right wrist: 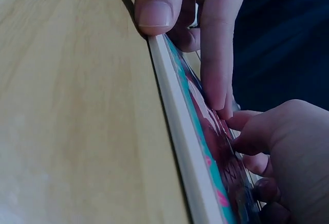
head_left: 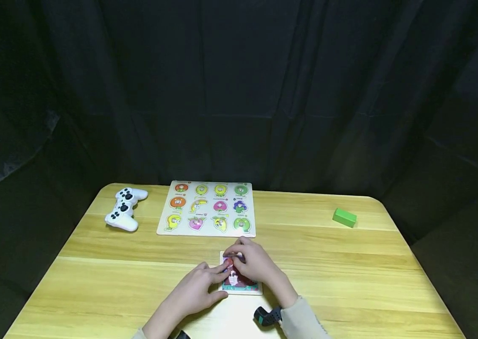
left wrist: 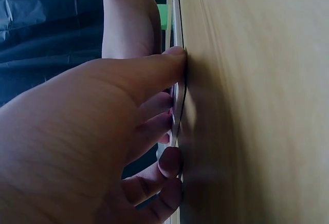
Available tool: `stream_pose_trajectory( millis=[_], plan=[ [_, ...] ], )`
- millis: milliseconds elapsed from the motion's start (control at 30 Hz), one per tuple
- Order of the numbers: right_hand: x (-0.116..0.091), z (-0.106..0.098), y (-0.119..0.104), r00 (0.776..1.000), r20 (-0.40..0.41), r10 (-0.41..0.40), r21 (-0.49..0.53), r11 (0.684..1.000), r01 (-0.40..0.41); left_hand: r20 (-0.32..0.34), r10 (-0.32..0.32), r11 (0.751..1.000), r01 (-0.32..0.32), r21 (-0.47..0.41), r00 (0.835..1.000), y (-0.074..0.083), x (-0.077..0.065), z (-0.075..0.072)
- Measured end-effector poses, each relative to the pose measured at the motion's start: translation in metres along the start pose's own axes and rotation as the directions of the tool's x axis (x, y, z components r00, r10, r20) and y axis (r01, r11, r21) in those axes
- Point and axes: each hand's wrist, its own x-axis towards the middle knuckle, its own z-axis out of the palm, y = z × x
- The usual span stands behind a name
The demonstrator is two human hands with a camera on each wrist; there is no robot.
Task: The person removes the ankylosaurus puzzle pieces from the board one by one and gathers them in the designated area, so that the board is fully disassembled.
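Observation:
A small picture puzzle (head_left: pixel 239 285) with a pale wooden frame lies flat near the front of the table. Its picture is dark red and purple with a teal strip along the near edge. From the left, my left hand (head_left: pixel 194 289) reaches onto it, straight fingers pressing the picture. Its thumb (right wrist: pixel 157 16) sits at the board's near corner. Over the far part arches my right hand (head_left: pixel 253 259), thumb and bent index finger pinching at a small reddish puzzle piece (head_left: pixel 229 262). In the right wrist view, both hands' fingertips meet on the glossy surface; the piece is mostly hidden there.
Behind the puzzle lies a white fruit peg board (head_left: pixel 207 230) with several colourful fruit pieces. A white game controller (head_left: pixel 125 209) rests at the far left. Far right is a green block (head_left: pixel 344 217). Dark curtains (head_left: pixel 239 94) enclose the wooden table (head_left: pixel 328 268).

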Motion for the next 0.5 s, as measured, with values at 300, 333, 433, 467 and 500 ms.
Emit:
stream_pose_trajectory(
  millis=[300,333,433,467,500],
  plan=[
    [0.0029,-0.0009,-0.0031,0.999,0.036,0.039,-0.017,0.999,-0.038,0.001,0.024,0.999,-0.024,-0.025,1.000,0.0016,-0.0019,-0.0009],
    [0.0035,-0.0006,-0.0037,0.998,0.038,0.044,-0.019,0.999,-0.043,0.003,0.024,0.999,-0.023,-0.022,1.000,0.0013,-0.0020,-0.0007],
    [0.0049,0.0001,-0.0055,0.998,0.039,0.053,-0.032,0.998,-0.051,0.013,0.024,1.000,-0.024,-0.015,1.000,0.0006,-0.0018,0.0002],
    [0.0054,0.0002,-0.0062,0.997,0.042,0.059,-0.037,0.998,-0.057,0.018,0.023,1.000,-0.023,-0.012,1.000,0.0004,-0.0017,0.0004],
    [0.0059,0.0003,-0.0069,0.997,0.044,0.064,-0.042,0.997,-0.062,0.024,0.021,1.000,-0.021,-0.010,0.999,0.0003,-0.0014,0.0006]
  ],
)
